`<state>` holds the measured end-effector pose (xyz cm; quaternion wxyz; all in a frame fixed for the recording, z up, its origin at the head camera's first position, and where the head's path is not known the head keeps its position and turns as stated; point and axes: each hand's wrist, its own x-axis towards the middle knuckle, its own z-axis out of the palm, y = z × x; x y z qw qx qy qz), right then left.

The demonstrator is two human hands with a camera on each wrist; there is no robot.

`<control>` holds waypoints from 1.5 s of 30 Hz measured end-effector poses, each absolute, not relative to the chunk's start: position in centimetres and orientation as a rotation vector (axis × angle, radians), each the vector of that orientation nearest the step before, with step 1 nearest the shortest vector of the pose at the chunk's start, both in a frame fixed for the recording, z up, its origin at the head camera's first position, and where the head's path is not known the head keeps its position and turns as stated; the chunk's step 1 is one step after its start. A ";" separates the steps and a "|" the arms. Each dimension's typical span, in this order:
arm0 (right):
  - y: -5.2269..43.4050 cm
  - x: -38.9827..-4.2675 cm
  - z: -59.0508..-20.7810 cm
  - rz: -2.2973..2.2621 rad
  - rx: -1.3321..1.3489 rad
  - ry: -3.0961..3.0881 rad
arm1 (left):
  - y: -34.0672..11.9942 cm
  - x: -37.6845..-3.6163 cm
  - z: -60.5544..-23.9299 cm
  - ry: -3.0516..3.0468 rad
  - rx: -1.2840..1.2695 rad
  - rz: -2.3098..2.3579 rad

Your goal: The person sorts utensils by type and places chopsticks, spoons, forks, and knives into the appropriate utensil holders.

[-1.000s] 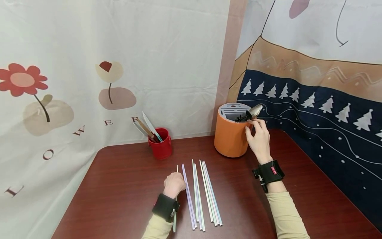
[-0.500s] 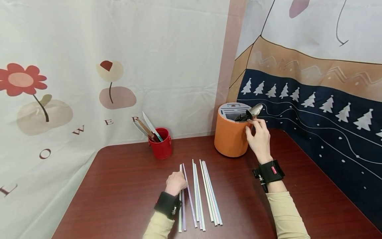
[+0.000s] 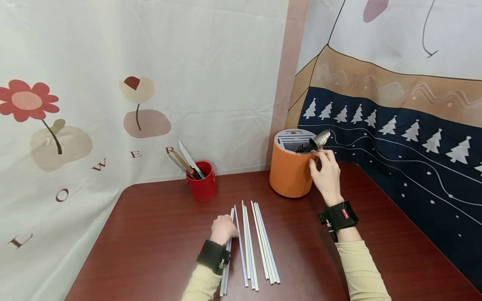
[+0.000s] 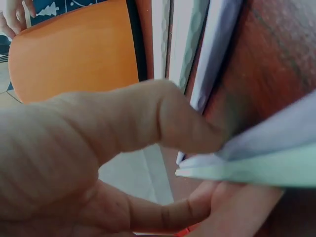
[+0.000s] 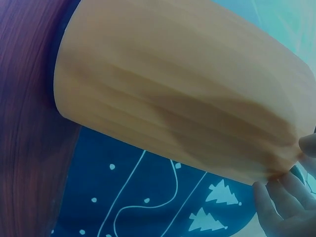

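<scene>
My left hand (image 3: 224, 229) pinches two long, thin chopsticks (image 3: 224, 279) in pastel colours, one greenish and one lilac. In the left wrist view the pair (image 4: 269, 165) runs between thumb and fingers, tips close together. A single lilac chopstick (image 3: 241, 251) lies just right of that hand. Further right lie several more pale chopsticks (image 3: 266, 248), roughly parallel on the table. My right hand (image 3: 326, 175) rests against the rim of an orange cutlery holder (image 3: 290, 173), thumb on its side. A spoon (image 3: 322, 138) and black forks (image 3: 302, 148) stick out just above those fingers.
A red bucket (image 3: 203, 187) at the back of the dark red table (image 3: 150, 238) holds several knives (image 3: 190, 155). Behind it hangs a pale printed cloth (image 3: 218, 83). A navy cloth with white trees (image 3: 395, 154) runs along the right side.
My left hand has shifted slightly right and gathered the lilac chopstick beside the greenish one. Their near ends have swung left in the last half second. The right hand stays at the holder.
</scene>
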<state>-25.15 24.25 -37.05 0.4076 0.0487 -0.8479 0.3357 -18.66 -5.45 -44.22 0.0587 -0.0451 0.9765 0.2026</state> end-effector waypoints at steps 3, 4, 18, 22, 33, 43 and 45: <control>24.3 -25.1 -37.0 0.846 0.121 -2.138 | -5.5 -18.8 -44.5 3.001 -0.133 0.609; 24.3 -25.1 -37.0 0.843 0.121 -2.136 | -5.5 -18.8 -44.5 3.004 -0.130 0.616; 24.2 -25.2 -37.0 0.820 0.133 -2.127 | -8.2 -18.6 -39.7 2.900 -0.013 0.991; 24.2 -25.2 -36.9 0.830 0.130 -2.126 | -8.9 -18.2 -38.1 2.956 0.090 1.136; 24.3 -25.2 -37.1 0.840 0.132 -2.132 | -9.4 -18.0 -38.7 3.206 0.627 1.521; 24.2 -25.2 -37.0 0.841 0.130 -2.136 | -9.5 -17.7 -38.7 3.232 0.688 1.478; 24.2 -25.2 -37.1 0.840 0.130 -2.136 | -9.5 -17.8 -38.8 3.231 0.692 1.477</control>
